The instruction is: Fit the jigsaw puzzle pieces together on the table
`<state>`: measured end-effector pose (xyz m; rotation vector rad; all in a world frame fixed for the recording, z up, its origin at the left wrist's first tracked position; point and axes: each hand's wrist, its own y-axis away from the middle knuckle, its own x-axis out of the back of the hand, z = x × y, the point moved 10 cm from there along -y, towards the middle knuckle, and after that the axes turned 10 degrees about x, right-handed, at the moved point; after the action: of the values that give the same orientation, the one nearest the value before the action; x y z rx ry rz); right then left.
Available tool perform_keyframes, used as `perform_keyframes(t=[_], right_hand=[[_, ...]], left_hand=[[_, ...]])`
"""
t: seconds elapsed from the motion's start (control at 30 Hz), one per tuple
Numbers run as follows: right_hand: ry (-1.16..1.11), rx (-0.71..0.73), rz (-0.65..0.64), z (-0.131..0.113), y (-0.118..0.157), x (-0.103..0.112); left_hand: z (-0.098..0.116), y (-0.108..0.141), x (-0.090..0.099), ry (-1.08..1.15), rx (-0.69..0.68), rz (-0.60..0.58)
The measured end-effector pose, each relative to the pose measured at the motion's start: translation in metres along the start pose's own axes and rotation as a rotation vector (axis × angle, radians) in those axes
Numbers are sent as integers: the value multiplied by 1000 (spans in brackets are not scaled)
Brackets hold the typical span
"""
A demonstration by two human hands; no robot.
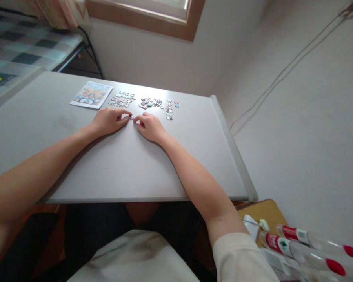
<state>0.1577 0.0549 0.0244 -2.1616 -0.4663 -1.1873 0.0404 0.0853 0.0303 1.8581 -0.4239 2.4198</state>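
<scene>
Both hands meet near the middle of the white table (120,164). A small puzzle piece (131,118) sits between my fingertips; whether it is one piece or two joined cannot be made out. My left hand (109,120) pinches it from the left with thumb and forefinger. From the right, my right hand (150,126) closes thumb and fingers on its other side. Just beyond the hands lie a spread of puzzle pieces (123,99) and a denser heap of pieces (150,103). Farther right, a narrow column of pieces (169,109) runs toward me.
A colourful picture sheet (92,95) lies left of the pieces. Beyond the table are a bed with a checked cover (26,58) and a wall. Plastic bottles (302,250) lie on a brown surface (270,209) at lower right. A cord (270,88) hangs along the right wall.
</scene>
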Motion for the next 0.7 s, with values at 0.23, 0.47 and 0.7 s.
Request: perform_keyframes(t=[0.23,0.47,0.7], right_hand=[[18,3,-1,1,1,0],[-3,-11,9,0,2,3],[1,-7,19,0,2,2]], left_hand=[[0,0,-3,16,-28,-4],[1,0,-2,29,-36,7],[0,0,-4,47,-27,-5]])
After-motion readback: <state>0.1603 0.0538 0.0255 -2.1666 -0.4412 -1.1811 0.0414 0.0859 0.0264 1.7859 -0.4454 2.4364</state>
